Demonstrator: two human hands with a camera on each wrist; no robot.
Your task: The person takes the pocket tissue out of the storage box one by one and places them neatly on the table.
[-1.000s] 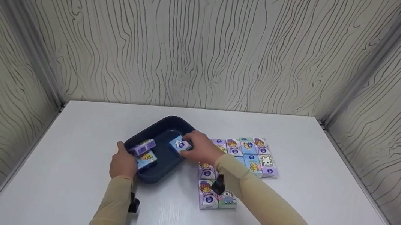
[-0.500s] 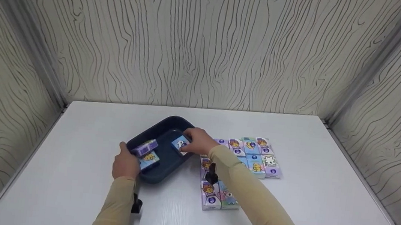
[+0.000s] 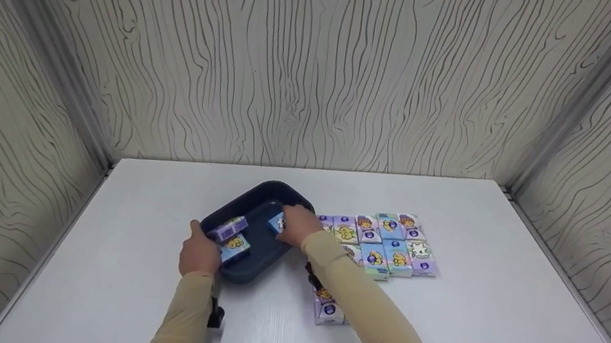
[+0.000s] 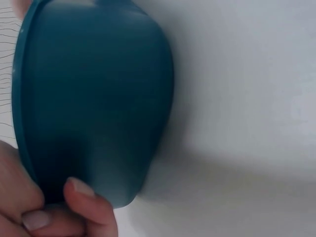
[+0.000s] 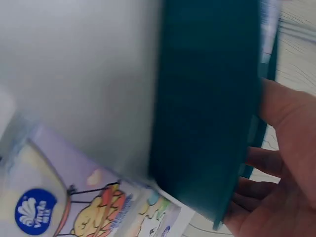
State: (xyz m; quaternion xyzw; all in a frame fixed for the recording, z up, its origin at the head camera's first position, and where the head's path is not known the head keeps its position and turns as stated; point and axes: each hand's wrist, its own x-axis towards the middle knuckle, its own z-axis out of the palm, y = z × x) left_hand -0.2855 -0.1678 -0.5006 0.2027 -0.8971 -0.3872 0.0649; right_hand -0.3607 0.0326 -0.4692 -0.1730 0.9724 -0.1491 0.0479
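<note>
A dark teal plastic bin sits slanted on the table. My left hand grips its left rim; in the left wrist view, curled fingers wrap the edge near the bottom. Over the bin's right side, my right hand pinches a blue tissue pack inside it, mostly covered by the fingers. The right wrist view has that hand at the rim, with the pack hidden from there. At the bin's left end, a purple tissue pack leans on a blue one with a yellow character.
Right of the bin, several tissue packs lie side by side in rows on the white table. My right forearm passes over some of them. Wood-grain patterned walls enclose the table at the back and sides.
My right hand has shifted a little left and farther over the blue pack, covering more of it. The left hand stays on the rim. The whole head view has drifted slightly.
</note>
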